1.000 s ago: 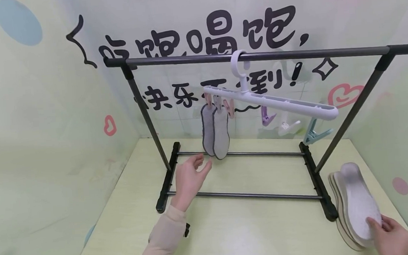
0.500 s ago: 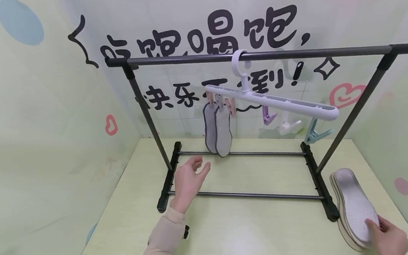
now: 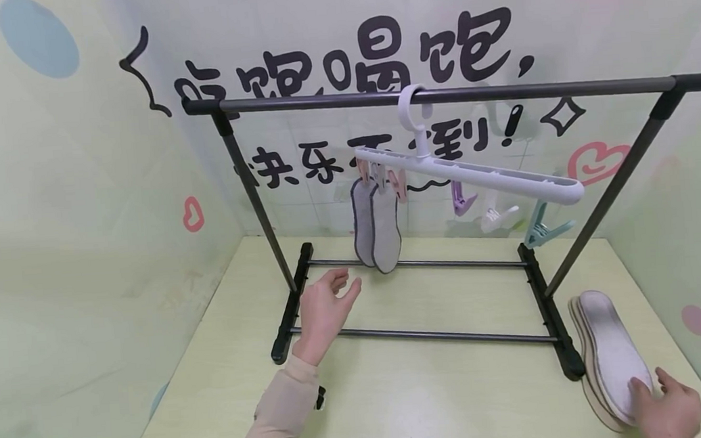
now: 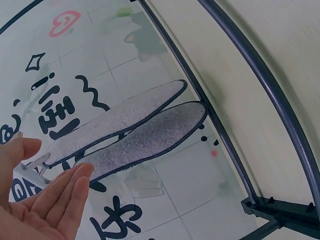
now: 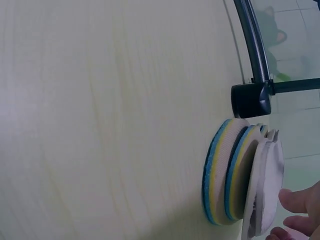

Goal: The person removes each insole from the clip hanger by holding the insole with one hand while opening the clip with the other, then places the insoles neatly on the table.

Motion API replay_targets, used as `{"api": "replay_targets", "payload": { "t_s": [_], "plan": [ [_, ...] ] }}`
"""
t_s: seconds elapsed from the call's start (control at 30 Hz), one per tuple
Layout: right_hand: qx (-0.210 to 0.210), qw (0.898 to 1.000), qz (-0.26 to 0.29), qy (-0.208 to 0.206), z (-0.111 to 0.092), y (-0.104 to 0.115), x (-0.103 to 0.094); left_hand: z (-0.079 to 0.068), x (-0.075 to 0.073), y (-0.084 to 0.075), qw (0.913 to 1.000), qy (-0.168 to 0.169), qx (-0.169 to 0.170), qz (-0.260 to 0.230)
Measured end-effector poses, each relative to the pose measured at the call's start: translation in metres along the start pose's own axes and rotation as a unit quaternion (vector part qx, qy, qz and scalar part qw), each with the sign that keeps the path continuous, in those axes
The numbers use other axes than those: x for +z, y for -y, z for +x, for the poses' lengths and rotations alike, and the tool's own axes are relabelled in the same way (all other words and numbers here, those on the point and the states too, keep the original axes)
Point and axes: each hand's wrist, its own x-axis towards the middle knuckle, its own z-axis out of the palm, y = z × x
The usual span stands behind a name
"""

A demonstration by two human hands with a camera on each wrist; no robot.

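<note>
A stack of insoles (image 3: 615, 356) lies at the right of the table, a whitish one on top; the right wrist view shows insoles with blue and yellow edges (image 5: 215, 175) under pale ones. My right hand (image 3: 669, 404) is at the stack's near end, thumb at the top insole's edge and fingers spread apart. Two grey dark-edged insoles (image 3: 385, 233) hang from clips at the left end of a lilac hanger (image 3: 475, 173). My left hand (image 3: 323, 309) hovers in front of and below them, holding nothing, thumb and fingers apart.
The hanger hooks over the top bar (image 3: 318, 102) of a black rack, whose feet (image 3: 553, 327) stand on the table. Purple (image 3: 462, 201), white (image 3: 493, 217) and blue clips (image 3: 543, 229) hang from the hanger's right part. A printed wall stands behind.
My right hand's fingers have loosened and spread away from the insole's edge. The top insole has shifted slightly toward me on the stack. My left hand stays nearly still.
</note>
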Motion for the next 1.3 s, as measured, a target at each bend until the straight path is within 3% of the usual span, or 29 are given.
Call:
{"api": "replay_targets", "payload": {
  "t_s": [0.17,0.37,0.53,0.67,0.77,1.03,1.3],
  "plan": [
    [-0.028,0.999,0.026,-0.036,-0.002,0.005,0.008,0.002,-0.002,0.001,1.0000,-0.002,-0.003,-0.002],
    [-0.062,0.997,0.032,-0.032,-0.008,0.025,0.024,0.008,-0.005,0.004,1.0000,-0.007,0.003,0.002],
    [-0.142,0.988,0.040,-0.046,-0.013,0.052,0.048,0.017,-0.007,0.006,0.9998,-0.015,0.011,-0.001],
    [-0.215,0.973,0.049,-0.068,-0.020,0.076,0.073,0.028,-0.008,0.007,0.9998,-0.015,0.006,-0.011],
    [-0.240,0.967,0.052,-0.060,-0.026,0.096,0.091,0.036,-0.008,0.007,0.9997,-0.013,-0.001,-0.020],
    [-0.239,0.967,0.068,0.045,-0.045,0.146,0.138,0.051,-0.012,0.000,0.9996,-0.015,-0.002,-0.024],
    [-0.270,0.954,0.080,0.101,-0.063,0.182,0.177,0.065,-0.015,-0.007,1.0000,-0.003,0.005,-0.002]
  ]
}}
